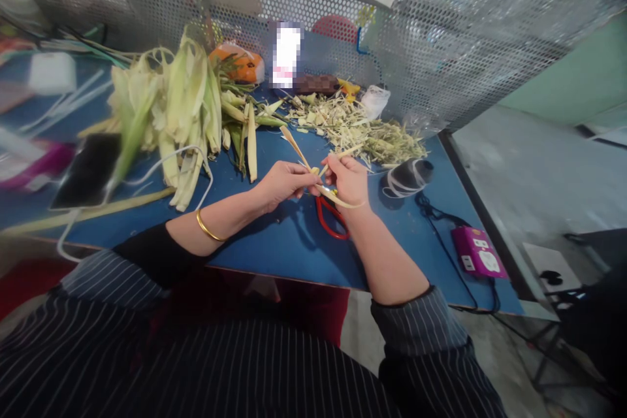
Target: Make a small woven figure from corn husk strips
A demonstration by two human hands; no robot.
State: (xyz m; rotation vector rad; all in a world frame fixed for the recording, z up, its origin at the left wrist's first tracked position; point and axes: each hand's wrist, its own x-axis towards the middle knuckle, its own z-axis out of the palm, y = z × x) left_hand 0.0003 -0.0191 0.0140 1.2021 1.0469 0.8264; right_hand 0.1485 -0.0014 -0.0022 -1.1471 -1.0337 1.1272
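Both hands meet over the middle of a blue table (294, 241). My left hand (281, 183) is closed in a pinch on thin pale leaf strips (296, 147) that stick up and back from the fingers. My right hand (349, 179) is closed on the same strips, with one strip (343, 201) curling under its palm. A gold bangle (208, 228) sits on my left wrist. Red-handled scissors (330, 219) lie on the table just beneath my right hand.
A heap of pale green leaves (171, 98) lies at the back left, with cut scraps (372, 134) at the back right. A black phone (88, 170) with a white cable lies left. A tape roll (406, 177) and pink power strip (477, 255) lie right. Perforated metal panels (441, 32) stand behind.
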